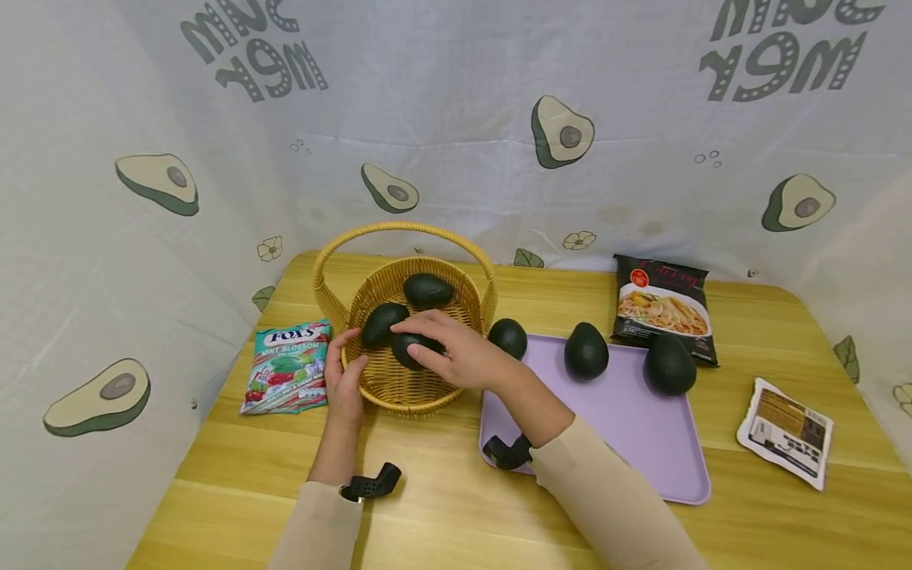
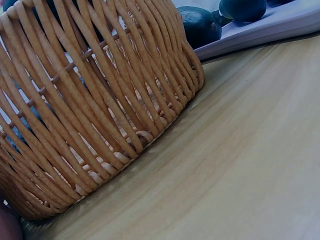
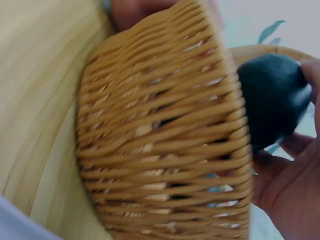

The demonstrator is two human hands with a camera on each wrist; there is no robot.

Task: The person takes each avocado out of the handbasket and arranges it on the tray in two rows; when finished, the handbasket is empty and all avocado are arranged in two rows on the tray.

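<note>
A yellow woven basket (image 1: 409,404) with a tall arched handle stands left of centre. My right hand (image 1: 466,352) grips a dark green avocado (image 1: 406,352) over the basket's near part; the right wrist view shows this avocado (image 3: 272,97) between thumb and fingers, above the rim. Two more avocados lie inside, one at the left (image 1: 381,323) and one at the back (image 1: 429,290). At the basket's left side my left hand (image 1: 345,388) holds the rim. The left wrist view shows mostly the woven wall (image 2: 100,85).
Right of the basket lies a lilac tray (image 1: 613,427) with three avocados along its far side: left (image 1: 508,339), middle (image 1: 587,351), right (image 1: 670,366). A black noodle packet (image 1: 663,305) lies behind it, a white-edged pouch (image 1: 787,431) farther right. A FOX'S candy bag (image 1: 287,368) lies left.
</note>
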